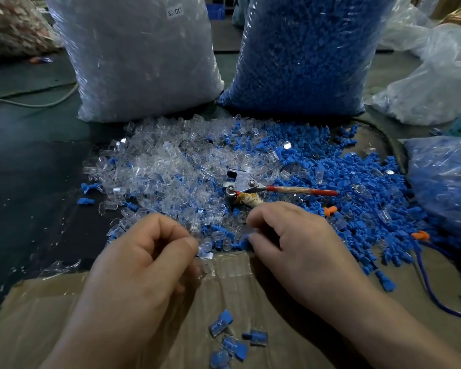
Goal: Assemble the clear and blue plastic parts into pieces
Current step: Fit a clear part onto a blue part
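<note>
Glassy clear shells (157, 169), ridged blue plugs (330, 169)

A metal hand tool (244, 186) with red handles, one wrapped in pale tape, lies mid-table on a dark green work surface (24, 169). Flattened, taped cardboard (51, 315) covers the near edge. A grey cable (37, 103) curves across the far left. A blue cord (426, 283) loops at right, an orange plastic piece (421, 235) at its upper end.
</note>
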Available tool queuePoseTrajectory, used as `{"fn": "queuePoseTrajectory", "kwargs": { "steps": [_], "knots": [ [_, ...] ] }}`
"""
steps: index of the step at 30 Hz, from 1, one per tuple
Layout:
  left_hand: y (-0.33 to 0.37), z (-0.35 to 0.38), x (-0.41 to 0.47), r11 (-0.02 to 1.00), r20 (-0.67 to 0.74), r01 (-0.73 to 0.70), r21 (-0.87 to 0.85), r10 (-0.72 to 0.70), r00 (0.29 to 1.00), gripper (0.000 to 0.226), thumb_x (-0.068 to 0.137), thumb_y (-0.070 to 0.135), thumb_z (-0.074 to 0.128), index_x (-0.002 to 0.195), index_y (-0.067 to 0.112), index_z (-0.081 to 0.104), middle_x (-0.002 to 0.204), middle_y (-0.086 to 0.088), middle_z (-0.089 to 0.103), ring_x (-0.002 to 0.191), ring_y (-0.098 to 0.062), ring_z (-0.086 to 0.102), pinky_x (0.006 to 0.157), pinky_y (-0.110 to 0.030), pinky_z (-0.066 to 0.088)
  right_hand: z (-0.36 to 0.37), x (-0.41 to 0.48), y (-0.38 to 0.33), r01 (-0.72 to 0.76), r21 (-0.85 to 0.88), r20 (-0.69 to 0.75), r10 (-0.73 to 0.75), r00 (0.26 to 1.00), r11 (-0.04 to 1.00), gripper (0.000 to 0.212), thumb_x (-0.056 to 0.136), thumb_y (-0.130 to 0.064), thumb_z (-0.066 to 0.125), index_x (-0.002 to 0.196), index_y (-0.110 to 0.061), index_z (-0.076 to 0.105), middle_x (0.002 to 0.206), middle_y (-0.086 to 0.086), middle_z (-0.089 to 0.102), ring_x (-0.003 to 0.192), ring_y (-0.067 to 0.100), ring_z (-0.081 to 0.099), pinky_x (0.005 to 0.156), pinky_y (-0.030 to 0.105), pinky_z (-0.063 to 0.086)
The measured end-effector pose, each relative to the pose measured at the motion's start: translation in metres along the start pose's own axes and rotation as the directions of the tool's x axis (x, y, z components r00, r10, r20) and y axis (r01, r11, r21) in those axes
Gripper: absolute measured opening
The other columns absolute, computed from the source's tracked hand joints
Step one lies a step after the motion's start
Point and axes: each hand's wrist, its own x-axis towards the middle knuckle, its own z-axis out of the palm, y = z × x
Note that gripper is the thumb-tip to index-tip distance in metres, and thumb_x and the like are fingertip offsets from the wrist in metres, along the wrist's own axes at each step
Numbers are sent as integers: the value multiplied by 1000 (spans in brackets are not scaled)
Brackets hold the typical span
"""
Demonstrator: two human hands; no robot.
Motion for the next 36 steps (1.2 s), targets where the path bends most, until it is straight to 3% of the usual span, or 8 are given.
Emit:
{"fn": "queuePoseTrajectory", "kwargs": {
  "steps": [5, 9, 12, 15, 18, 28, 33, 36],
  "knots": [
    [0, 3, -8, 969, 231, -183, 166, 142, 963, 17, 77, 51, 60, 86, 37, 64, 73, 8, 71, 61, -12, 65, 55, -27, 54, 2, -3, -4, -119, 337, -32, 137, 990, 934, 15, 87, -31, 68, 93, -42, 60, 88, -25, 64, 75, -1, 62, 63, 19, 51],
    [-3, 5, -5, 974, 66, -190, 122, 183, 981, 13, 80, 48, 64, 86, 36, 66, 86, 16, 72, 72, -10, 68, 62, -40, 59, -1, -7, -8, -130, 579, 1, 159, 987, 805, 18, 87, -23, 70, 90, -40, 64, 82, -14, 69, 67, 6, 68, 58, 20, 55],
    [-3, 6, -3, 994, -10, -112, -6, 112, 994, 22, 75, 52, 76, 84, 34, 69, 68, 3, 71, 58, -14, 66, 55, -40, 55, -3, -11, -14, -64, 698, -8, 97, 995, 713, 19, 89, -15, 69, 88, -34, 66, 80, -5, 71, 68, 15, 71, 60, 26, 59],
    [2, 11, -2, 953, 63, 40, -302, -22, 998, 37, 52, 51, 74, 78, 26, 70, 61, -14, 69, 51, -29, 65, 49, -30, 51, 2, -14, -17, 114, 567, -138, -43, 990, 816, 12, 89, -22, 66, 94, -33, 63, 87, -9, 67, 80, 14, 69, 67, 31, 59],
    [4, 15, -2, 917, 101, 93, -387, -59, 993, 35, 49, 43, 73, 80, 26, 72, 59, -18, 67, 47, -30, 62, 45, -26, 49, 4, -15, -19, 299, 259, -264, -231, 936, 918, 10, 92, -26, 61, 100, -31, 59, 94, -16, 61, 88, 5, 62, 72, 19, 50],
    [6, 12, -1, 840, 244, 157, -520, -31, 969, 34, 46, 27, 87, 75, 15, 75, 61, -19, 64, 47, -24, 58, 40, -25, 47, -1, -14, -26, 507, -32, -182, -504, 845, 861, 21, 91, -23, 54, 101, -16, 71, 100, -5, 67, 89, 18, 60, 68, 38, 53],
    [4, 12, -2, 842, 257, 177, -510, -47, 965, 40, 39, 16, 94, 73, 14, 73, 61, -21, 62, 45, -24, 56, 40, -26, 47, 0, -17, -24, 533, -38, -165, -531, 831, 845, 22, 92, -22, 55, 110, -18, 67, 107, -4, 67, 94, 20, 61, 70, 42, 54],
    [4, 13, -1, 872, 172, 127, -473, -50, 984, 19, 57, 11, 81, 71, 20, 71, 55, -16, 62, 43, -20, 56, 40, -23, 47, -3, -12, -15, 366, -183, -149, -394, 907, 912, 39, 88, -28, 58, 126, -26, 48, 120, -5, 61, 110, 18, 56, 89, 44, 54]
  ]
}}
